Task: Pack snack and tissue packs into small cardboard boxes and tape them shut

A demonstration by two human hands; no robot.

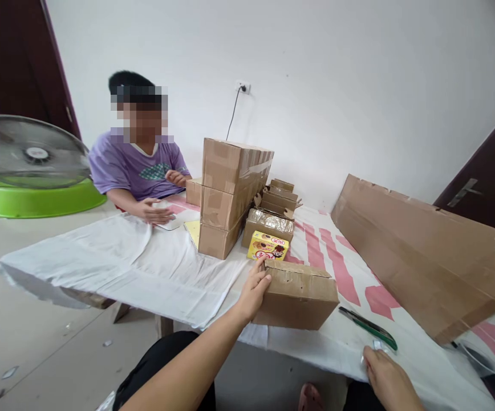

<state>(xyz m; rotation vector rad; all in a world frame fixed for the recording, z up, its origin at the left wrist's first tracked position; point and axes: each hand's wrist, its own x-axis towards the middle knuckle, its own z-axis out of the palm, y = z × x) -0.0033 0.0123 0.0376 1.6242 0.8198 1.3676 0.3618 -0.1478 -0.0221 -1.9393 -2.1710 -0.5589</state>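
Observation:
My left hand (256, 290) grips the left end of a brown cardboard box (301, 294) near the table's front edge, its fingers lying over the top edge. Just behind the box stands a yellow printed carton (268, 246). To the right, my right hand (388, 377) is closed at the table edge, with a small whitish scrap (378, 345) showing at its fingertips; its exact kind is too small to make out. Between that hand and the box lies a green utility knife (369, 327).
Stacked taped boxes (219, 200) rise mid-table, beside a row of other boxes (268, 225). A large cardboard sheet (422, 257) leans at right, near a tape dispenser (478, 359). Across the table sits a co-worker (138, 162); a fan (33, 151) stands left.

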